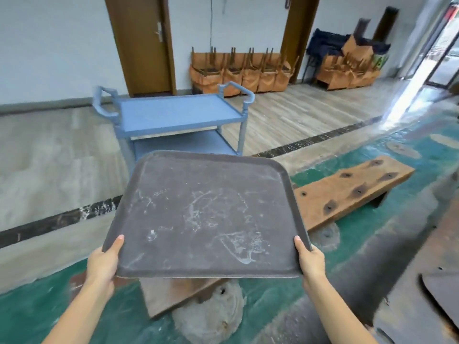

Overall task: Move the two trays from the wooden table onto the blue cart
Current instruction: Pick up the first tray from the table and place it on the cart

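A large dark grey tray (206, 214), scratched and smeared with white marks, hangs in the air in front of me. My left hand (105, 261) grips its near left corner and my right hand (310, 259) grips its near right corner, thumbs on top. Beyond the tray stands the blue cart (178, 115) with two shelves, both bare. A second dark tray (444, 291) shows partly at the right edge, lying on the wooden table (422, 259).
A wooden bench (347, 192) lies on the green floor to the right of the tray. Another bench (171, 294) sits below it. Stacked chairs (238, 70) line the far wall beside a brown door (144, 43).
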